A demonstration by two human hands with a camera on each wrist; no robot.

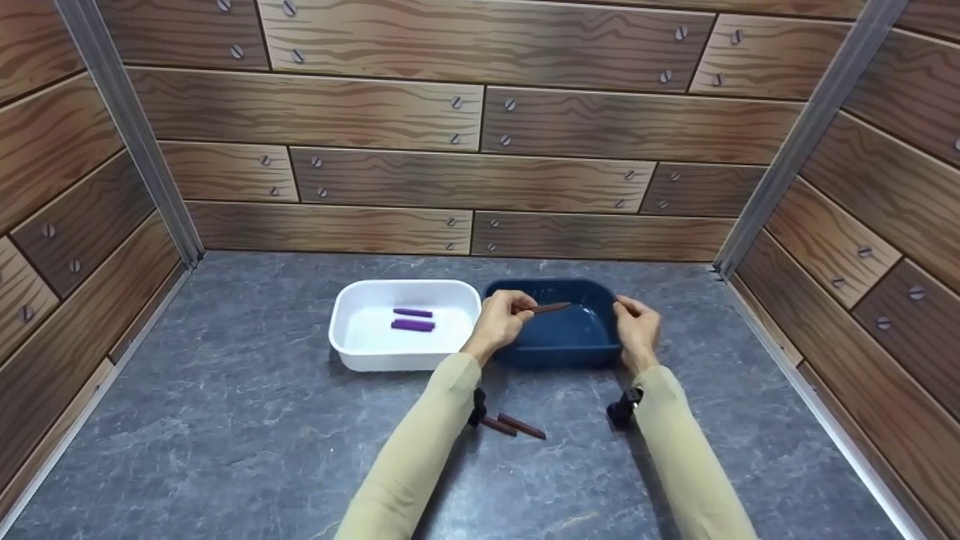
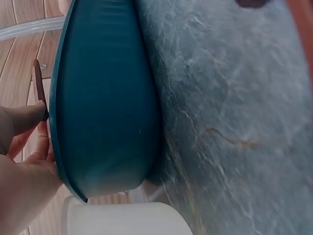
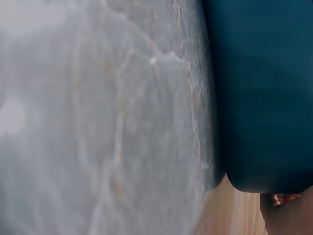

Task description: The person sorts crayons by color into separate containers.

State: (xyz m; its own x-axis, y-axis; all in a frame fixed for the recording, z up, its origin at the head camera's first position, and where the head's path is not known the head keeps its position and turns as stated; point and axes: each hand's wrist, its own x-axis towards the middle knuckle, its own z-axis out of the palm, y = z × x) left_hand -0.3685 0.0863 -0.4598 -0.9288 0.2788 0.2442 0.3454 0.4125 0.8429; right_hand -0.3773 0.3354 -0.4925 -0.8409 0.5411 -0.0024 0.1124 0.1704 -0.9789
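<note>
My left hand (image 1: pixel 499 319) pinches a slim brown crayon-like stick (image 1: pixel 552 307) between thumb and fingers, above the dark blue tray (image 1: pixel 559 358). In the left wrist view the stick (image 2: pixel 39 85) points away past the tray's rim, its near end covered by the thumb (image 2: pixel 27 117). At the tray's right end, my right hand (image 1: pixel 639 330) grips the rim, with the thumb on the near side in the right wrist view. Beside it on the left stands a white tray (image 1: pixel 356 360) with several purple sticks (image 1: pixel 412 325) lying in it.
Brown sticks (image 1: pixel 523 427) lie on the grey marbled table (image 1: pixel 247 420) near my left forearm, which partly covers one. The two trays stand side by side. Wood-patterned walls (image 1: pixel 390 176) with metal corner posts (image 1: pixel 795 142) enclose the table at the back and sides.
</note>
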